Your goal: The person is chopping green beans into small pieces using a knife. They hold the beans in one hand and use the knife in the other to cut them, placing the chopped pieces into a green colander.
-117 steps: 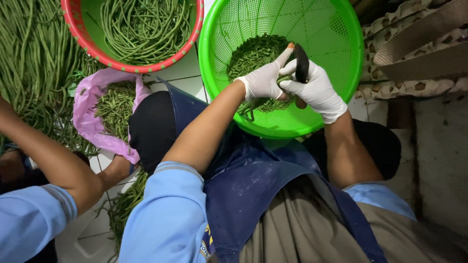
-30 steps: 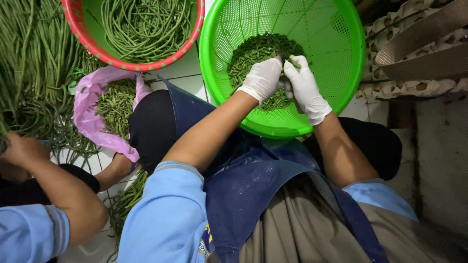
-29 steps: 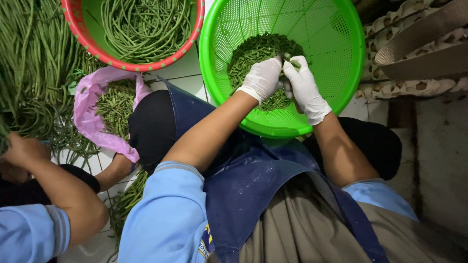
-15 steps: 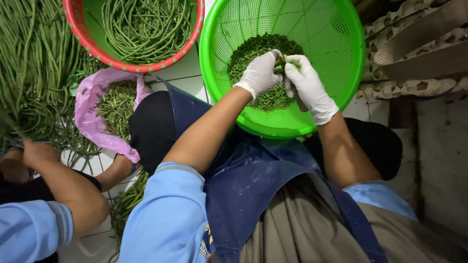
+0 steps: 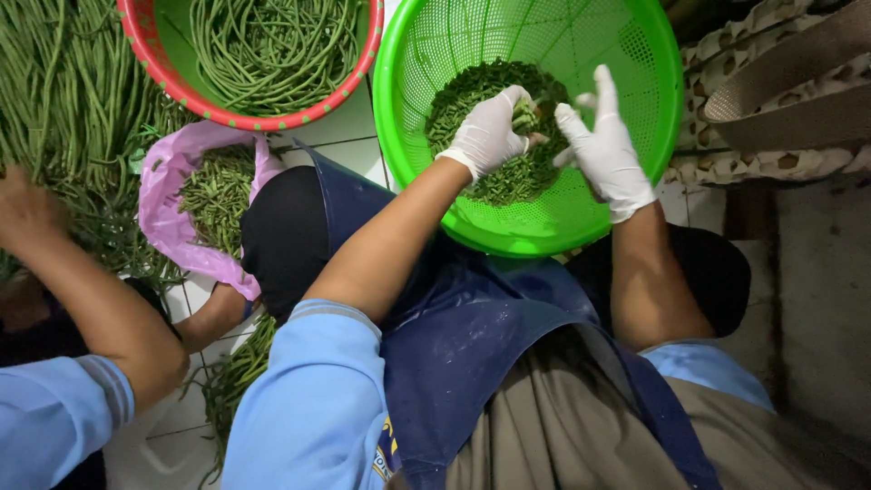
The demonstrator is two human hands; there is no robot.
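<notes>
Both our hands, in white gloves, are over the green basket (image 5: 635,136) at 12 o'clock. Left hand (image 5: 490,132) is closed on a small bundle of cut beans (image 5: 528,118), resting on the chopped bean pile (image 5: 472,91) inside the basket. Right hand (image 5: 603,150) is released, fingers spread, just beside the bundle at 1 o'clock. Red basket (image 5: 159,68) of long beans sits at 11 o'clock; pink bag (image 5: 163,213) at 9 o'clock, near a co-worker's arm (image 5: 100,308).
</notes>
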